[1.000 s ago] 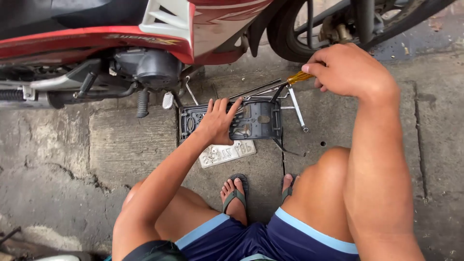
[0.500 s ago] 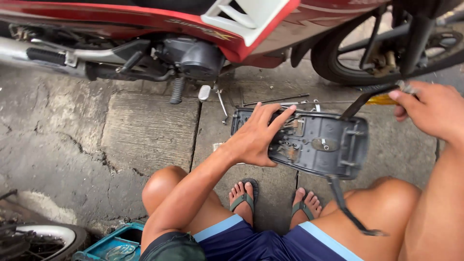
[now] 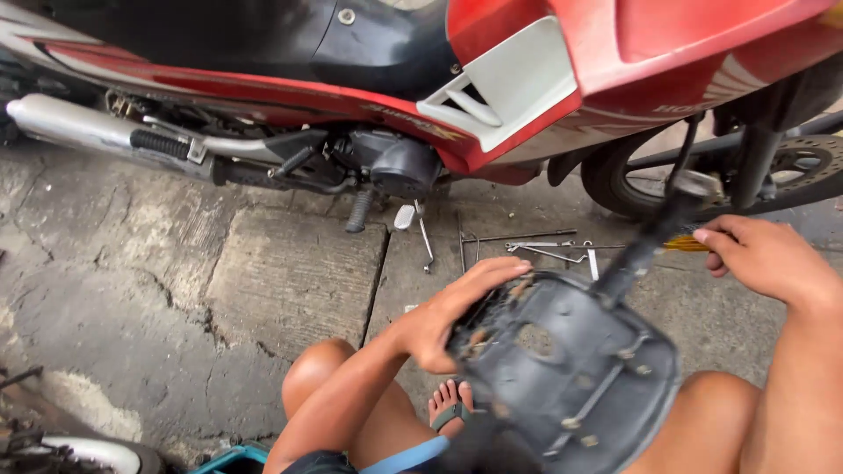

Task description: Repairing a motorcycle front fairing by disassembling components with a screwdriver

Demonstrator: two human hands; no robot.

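My left hand (image 3: 457,312) grips the near edge of a dark grey plastic panel (image 3: 571,377), which is lifted and tilted above my knees, its ribbed inner side facing me. My right hand (image 3: 760,254) is closed around a yellow-handled screwdriver (image 3: 685,243) whose dark shaft points at the panel's upper right corner. Behind them stands a red and white motorcycle (image 3: 527,79) on cracked concrete.
Several loose metal tools and rods (image 3: 536,247) lie on the ground beside the motorcycle's black engine (image 3: 395,167). The chrome exhaust pipe (image 3: 79,127) runs left. The front wheel (image 3: 773,171) is at right. A teal crate corner (image 3: 233,458) sits bottom left.
The panel has been lifted off the ground and tilted toward me. My left hand shifted from lying on top of it to gripping its edge. The view has moved closer.
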